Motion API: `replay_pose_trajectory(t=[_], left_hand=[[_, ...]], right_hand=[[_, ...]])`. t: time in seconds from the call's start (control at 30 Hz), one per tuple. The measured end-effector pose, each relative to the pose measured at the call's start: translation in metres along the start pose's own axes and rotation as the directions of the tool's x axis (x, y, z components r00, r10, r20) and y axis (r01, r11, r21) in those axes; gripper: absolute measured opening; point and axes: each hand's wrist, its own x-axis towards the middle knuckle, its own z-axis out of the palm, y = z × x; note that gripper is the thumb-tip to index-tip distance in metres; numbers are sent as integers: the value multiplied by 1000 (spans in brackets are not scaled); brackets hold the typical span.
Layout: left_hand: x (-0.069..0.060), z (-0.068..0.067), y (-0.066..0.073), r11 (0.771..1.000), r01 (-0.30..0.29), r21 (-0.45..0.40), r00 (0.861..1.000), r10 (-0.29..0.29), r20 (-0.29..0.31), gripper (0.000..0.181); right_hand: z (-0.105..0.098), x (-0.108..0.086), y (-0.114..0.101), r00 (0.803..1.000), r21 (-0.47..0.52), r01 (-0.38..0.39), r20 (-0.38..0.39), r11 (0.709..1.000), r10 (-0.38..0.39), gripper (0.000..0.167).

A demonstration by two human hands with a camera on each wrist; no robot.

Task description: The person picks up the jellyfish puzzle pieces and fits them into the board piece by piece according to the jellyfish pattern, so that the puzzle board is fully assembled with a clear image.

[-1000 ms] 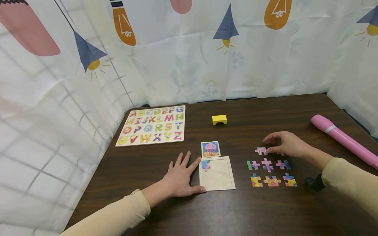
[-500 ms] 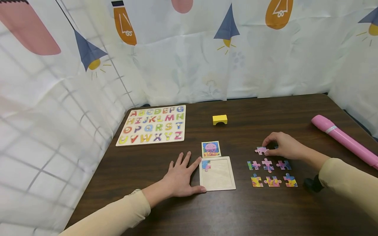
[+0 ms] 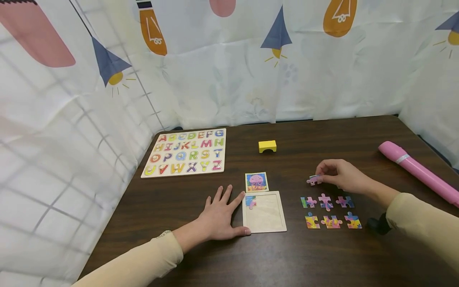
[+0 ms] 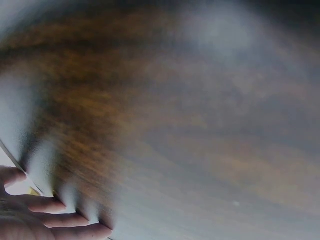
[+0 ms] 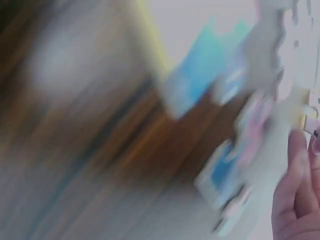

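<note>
From my station I'm seeing the right hand [image 3: 342,175] pinching a pink puzzle piece [image 3: 314,180] on the right of the table [image 3: 305,255], just beyond two rows of loose pieces [image 3: 331,222]. The left hand [image 3: 220,217] is lying with fingers spread — thumb and index fingertip resting at the left edge of the puzzle tray [image 3: 266,215] — while a blue-and-pink piece [image 3: 250,199] is sitting in its far left corner.

Puzzle frame [image 3: 267,217]: smooth matt wood. Bench [image 3: 272,257] beneath it: wood-grained, slight sheen. Curtain [image 3: 222,83] behind it: creased, cloth-like.
</note>
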Motion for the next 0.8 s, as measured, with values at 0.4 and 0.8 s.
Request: replay_pose_trajectory(t=[0.4, 0.8], left_hand=[[0, 1, -1, 1000, -8, 4, 1000, 8, -3, 103], [-2, 0, 0, 1000, 2, 10, 1000, -2, 2, 103]], right_hand=[[32, 15, -46, 988, 321, -108, 143, 941, 65, 34], [71, 32, -80, 977, 347, -139, 201, 928, 71, 35]])
